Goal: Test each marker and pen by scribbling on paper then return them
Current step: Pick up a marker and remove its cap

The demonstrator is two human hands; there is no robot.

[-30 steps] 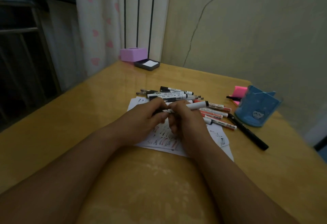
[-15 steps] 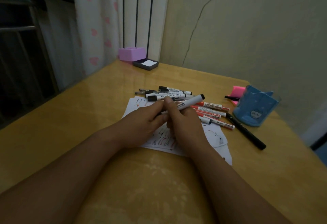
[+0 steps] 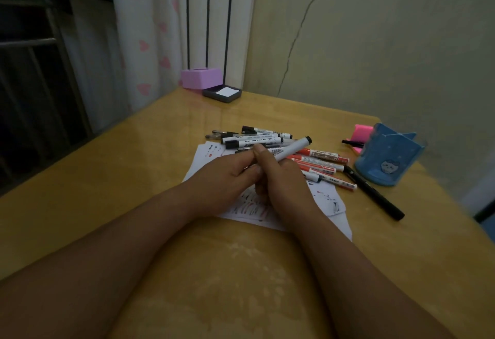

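Tilted higher than a second ago, the white marker (image 3: 290, 148) sits gripped in the right hand (image 3: 281, 186) above the scribbled paper (image 3: 329, 202); the left hand (image 3: 222, 180) pinches its lower end (tip hidden).

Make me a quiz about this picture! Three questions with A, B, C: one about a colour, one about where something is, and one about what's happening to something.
1. What colour is the pen holder?
A) blue B) green C) yellow

2. Where does the long black pen lie?
A) inside the pen holder B) on the table beside the pen holder C) on the floor

3. What is happening to the white marker?
A) it lies on the paper B) it stands in the pen holder C) a hand grips it

Answers:
1 A: its walls are plainly blue.
2 B: it lies flat on the tabletop next to the pen holder.
3 C: the right hand grips it, tilted above the paper.
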